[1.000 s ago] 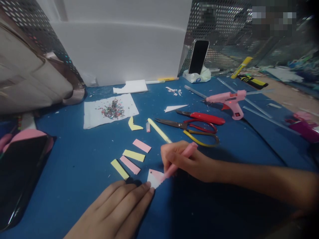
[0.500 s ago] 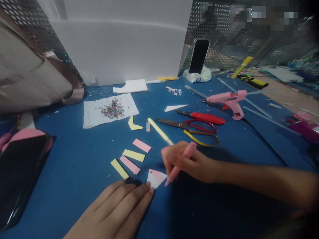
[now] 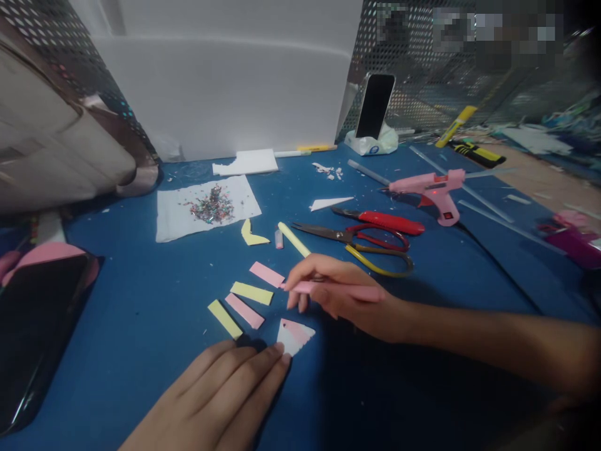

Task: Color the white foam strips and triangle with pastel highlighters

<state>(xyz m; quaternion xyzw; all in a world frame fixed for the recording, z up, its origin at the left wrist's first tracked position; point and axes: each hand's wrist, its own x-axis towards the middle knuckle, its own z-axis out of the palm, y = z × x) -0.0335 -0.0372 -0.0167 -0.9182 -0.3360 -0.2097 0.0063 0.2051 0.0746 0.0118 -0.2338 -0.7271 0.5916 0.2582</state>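
My right hand [image 3: 338, 294] is closed round a pink marker [image 3: 347, 290], held nearly level with its tip pointing left, just above the table. Below it lies a small white triangular piece [image 3: 293, 336], partly coloured pink with a zigzag edge. My left hand [image 3: 220, 394] lies flat on the blue mat, fingers together, its fingertips touching the triangle's lower left corner. Left of the marker tip lie pink strips [image 3: 267, 274] and yellow strips [image 3: 251, 292] of paper.
Red and yellow scissors [image 3: 370, 241], a red cutter [image 3: 387, 220], a pink glue gun [image 3: 429, 188], a yellow marker [image 3: 293, 239] and its cap lie behind my right hand. A white sheet with glitter [image 3: 206, 213] sits farther left. A phone [image 3: 374, 106] stands at the back. A dark phone lies at the left edge [image 3: 37, 326].
My right hand lifted the pink marker off the triangle and swung it from steep to nearly level, moving up and to the left. My left hand stayed put.
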